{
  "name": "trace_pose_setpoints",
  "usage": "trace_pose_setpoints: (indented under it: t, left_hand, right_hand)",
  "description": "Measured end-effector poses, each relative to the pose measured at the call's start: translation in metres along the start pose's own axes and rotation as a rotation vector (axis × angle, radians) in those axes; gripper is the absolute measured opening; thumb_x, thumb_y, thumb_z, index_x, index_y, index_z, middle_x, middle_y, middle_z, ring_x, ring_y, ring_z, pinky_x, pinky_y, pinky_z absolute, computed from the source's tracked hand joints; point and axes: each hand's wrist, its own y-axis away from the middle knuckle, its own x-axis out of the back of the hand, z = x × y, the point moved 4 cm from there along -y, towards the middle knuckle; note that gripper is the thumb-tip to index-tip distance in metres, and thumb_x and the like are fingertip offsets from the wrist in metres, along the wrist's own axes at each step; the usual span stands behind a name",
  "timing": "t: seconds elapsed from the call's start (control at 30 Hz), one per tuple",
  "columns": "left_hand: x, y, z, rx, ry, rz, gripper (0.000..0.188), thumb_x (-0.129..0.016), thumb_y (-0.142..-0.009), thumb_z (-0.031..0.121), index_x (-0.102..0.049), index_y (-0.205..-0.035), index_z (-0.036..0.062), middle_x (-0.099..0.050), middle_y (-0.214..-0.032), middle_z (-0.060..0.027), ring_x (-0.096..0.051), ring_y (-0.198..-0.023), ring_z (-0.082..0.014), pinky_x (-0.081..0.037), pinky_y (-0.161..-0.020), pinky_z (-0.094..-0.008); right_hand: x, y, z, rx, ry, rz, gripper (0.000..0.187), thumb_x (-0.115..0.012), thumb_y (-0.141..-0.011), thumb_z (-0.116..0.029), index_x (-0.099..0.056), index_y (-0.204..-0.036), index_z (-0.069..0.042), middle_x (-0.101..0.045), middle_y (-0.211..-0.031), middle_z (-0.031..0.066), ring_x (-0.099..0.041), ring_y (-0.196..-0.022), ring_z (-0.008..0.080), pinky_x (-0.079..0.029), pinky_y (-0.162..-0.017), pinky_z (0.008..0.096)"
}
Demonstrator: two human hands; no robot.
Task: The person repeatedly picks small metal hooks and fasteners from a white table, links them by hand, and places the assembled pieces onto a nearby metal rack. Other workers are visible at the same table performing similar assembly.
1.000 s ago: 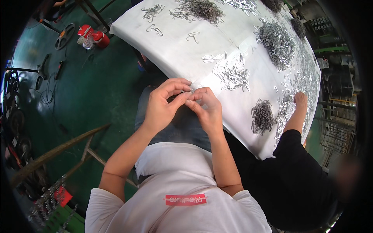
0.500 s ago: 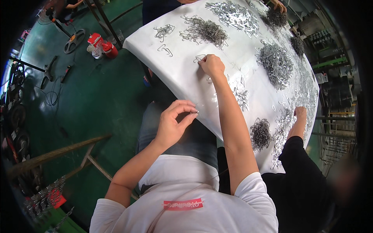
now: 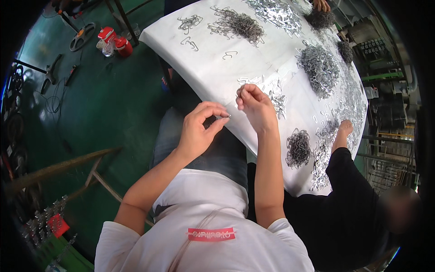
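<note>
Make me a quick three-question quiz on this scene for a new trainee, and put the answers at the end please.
1. Multiple choice. What colour is the table cover? A: green. B: white. C: red.
2. True or false: the left hand, pinching a small shiny piece at its fingertips, is apart from the right hand.
3. Fill in the blank: at the right of the picture, a co-worker's hand reaches over the table from a ____ sleeve.

Key: 1, B. 2, true. 3, black.
</note>
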Motion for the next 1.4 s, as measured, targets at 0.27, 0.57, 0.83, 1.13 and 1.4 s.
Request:
trace_pose_setpoints:
  t: [0.27,0.57,0.83,1.13,1.4]
  left_hand:
    - [0.000,0.004,0.010,-0.051,-0.004,0.072,0.011,-0.070,-0.078,0.000,-0.068,-0.089,0.0015,-0.065,-0.096,-0.0072,-0.063,-0.089,-0.0189,-0.049,-0.079,-0.0293]
    - [-0.003,0.003,0.012,-0.052,-0.002,0.088,0.011,-0.072,-0.077,-0.001,-0.070,-0.088,0.0019,-0.066,-0.093,-0.0065,-0.064,-0.086,-0.0190,-0.050,-0.075,-0.0291]
    - [-0.010,-0.003,0.000,-0.142,0.044,0.039,0.013,-0.069,-0.079,-0.001,-0.070,-0.092,0.0019,-0.067,-0.093,-0.0081,-0.065,-0.086,-0.0204,-0.051,-0.075,-0.0297]
    - [-0.059,-0.118,-0.066,-0.216,-0.499,-0.066,0.012,-0.069,-0.081,0.017,-0.070,-0.088,0.0065,-0.064,-0.092,-0.0080,-0.058,-0.093,-0.0259,-0.046,-0.080,-0.0367]
    - [-0.092,-0.123,-0.072,-0.349,-0.755,-0.152,0.012,-0.070,-0.078,0.015,-0.065,-0.085,0.0064,-0.062,-0.086,-0.0079,-0.058,-0.086,-0.0284,-0.046,-0.076,-0.0403]
  right_hand:
    - [-0.031,0.078,0.002,0.134,0.031,0.095,0.005,-0.063,-0.089,-0.007,-0.061,-0.091,-0.003,-0.059,-0.098,0.0043,-0.055,-0.079,0.0108,-0.042,-0.066,0.0227]
    - [-0.031,0.076,0.015,0.237,0.052,0.198,0.003,-0.062,-0.089,-0.004,-0.061,-0.092,-0.004,-0.054,-0.104,0.0005,-0.049,-0.087,0.0071,-0.039,-0.076,0.0227]
    - [-0.034,0.079,0.024,0.616,0.198,0.253,0.008,-0.061,-0.088,0.001,-0.057,-0.094,-0.004,-0.046,-0.107,0.0049,-0.047,-0.091,0.0117,-0.041,-0.081,0.0254]
    - [-0.017,0.083,0.033,0.613,0.216,0.255,0.009,-0.062,-0.086,0.001,-0.058,-0.093,-0.003,-0.047,-0.106,0.0079,-0.047,-0.088,0.0127,-0.042,-0.079,0.0249]
    - [-0.011,0.088,0.030,0.660,0.303,0.277,0.007,-0.063,-0.087,-0.002,-0.058,-0.092,-0.001,-0.048,-0.103,0.0072,-0.047,-0.082,0.0121,-0.042,-0.073,0.0240]
